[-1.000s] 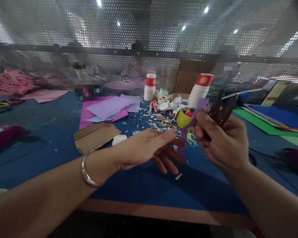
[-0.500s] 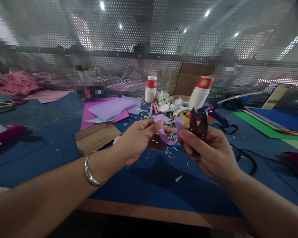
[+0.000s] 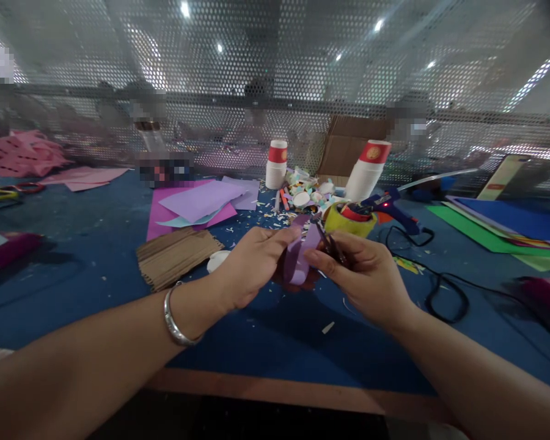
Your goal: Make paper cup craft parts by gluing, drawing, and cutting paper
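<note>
A purple paper strip is bent into a U between my hands, over the middle of the table. My left hand, with a silver bangle at its wrist, pinches one end of the strip. My right hand holds the other end between thumb and fingers. Dark scissors are also in my right hand, their blades pointing up and to the left, partly hidden by the fingers. The lower fingers of my left hand lie in shadow behind the strip.
Behind my hands lie paper scraps and two stacks of paper cups. A blue glue gun rests by a yellow tape roll, its cord looping right. Corrugated cardboard and purple sheets lie left, coloured sheets right.
My left hand has taken hold of the free end of the purple strip. My right hand has moved left and down with scissors and strip, and the strip's ends have come closer together.
</note>
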The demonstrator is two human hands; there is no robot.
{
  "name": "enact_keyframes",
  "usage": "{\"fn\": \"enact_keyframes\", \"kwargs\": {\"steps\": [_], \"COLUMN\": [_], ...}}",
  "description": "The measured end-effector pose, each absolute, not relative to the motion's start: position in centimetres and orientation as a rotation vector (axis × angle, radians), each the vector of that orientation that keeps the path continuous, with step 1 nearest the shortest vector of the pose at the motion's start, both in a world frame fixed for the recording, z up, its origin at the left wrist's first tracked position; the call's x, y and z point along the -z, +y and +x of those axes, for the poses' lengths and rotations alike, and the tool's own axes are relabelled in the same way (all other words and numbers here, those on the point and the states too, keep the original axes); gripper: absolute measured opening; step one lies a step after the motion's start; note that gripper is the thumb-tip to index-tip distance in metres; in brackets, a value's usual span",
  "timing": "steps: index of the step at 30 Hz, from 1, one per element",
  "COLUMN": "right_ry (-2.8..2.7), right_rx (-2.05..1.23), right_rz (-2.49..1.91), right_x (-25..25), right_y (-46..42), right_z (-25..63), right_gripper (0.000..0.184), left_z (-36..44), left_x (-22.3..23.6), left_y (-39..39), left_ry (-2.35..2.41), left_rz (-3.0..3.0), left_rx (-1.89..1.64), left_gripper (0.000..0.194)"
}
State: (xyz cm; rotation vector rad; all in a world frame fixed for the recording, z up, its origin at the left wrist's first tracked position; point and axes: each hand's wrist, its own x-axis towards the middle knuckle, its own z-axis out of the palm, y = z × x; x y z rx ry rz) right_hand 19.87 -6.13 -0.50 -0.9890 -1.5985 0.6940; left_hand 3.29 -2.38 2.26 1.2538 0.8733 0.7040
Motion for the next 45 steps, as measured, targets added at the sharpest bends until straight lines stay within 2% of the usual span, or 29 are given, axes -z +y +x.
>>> {"fn": "enact_keyframes", "kwargs": {"steps": [5, 9, 14, 19, 25, 32, 38, 41, 43, 45], "right_ry": [-1.562, -1.461, -1.3, -1.202, -1.172, -1.162, -1.064, -1.048, -1.065, -1.068], "right_rx": [-0.541, -0.765, -0.99, -1.101, -1.093, -1.015, -1.08, -1.088, -1.066, -1.043], "right_rz": [-1.036, -1.004, -0.919, -0.858, -0.902, -0.911, -0.882, -0.866, -0.876, -0.909], "right_x": [0.3, 0.1, 0.1, 0.1, 0.1, 0.3, 0.1, -0.1, -0.2, -0.4], "right_y": [-6.3, -6.5, -6.5, -6.1, -6.0, -6.1, -6.1, -6.2, -6.2, -6.3], "right_z": [19.9, 19.8, 19.5, 19.5, 19.4, 19.6, 19.6, 19.5, 19.5, 19.5], "right_gripper": [0.013, 0.012, 0.019, 0.025, 0.029, 0.025, 0.037, 0.041, 0.04, 0.039], "left_z": [2.7, 2.4, 2.5, 2.6, 2.1, 1.9, 2.0, 2.1, 2.1, 2.1], "left_x": [-2.3, -2.6, -2.6, -2.6, -3.0, -3.7, -3.4, -3.0, -2.9, -2.8], "left_y": [-2.5, -2.5, -2.7, -2.7, -2.7, -3.4, -3.1, -3.0, -3.0, -3.0], "left_ry": [0.798, 0.797, 0.791, 0.736, 0.723, 0.728, 0.665, 0.627, 0.634, 0.668], "left_rz": [1.467, 1.583, 1.565, 1.518, 1.702, 1.658, 1.58, 1.6, 1.636, 1.715], "left_rx": [-0.573, -0.526, -0.473, -0.485, -0.392, -0.273, -0.182, -0.155, -0.203, -0.309], "left_gripper": [0.038, 0.033, 0.042, 0.062, 0.038, 0.053, 0.053, 0.06, 0.056, 0.04]}}
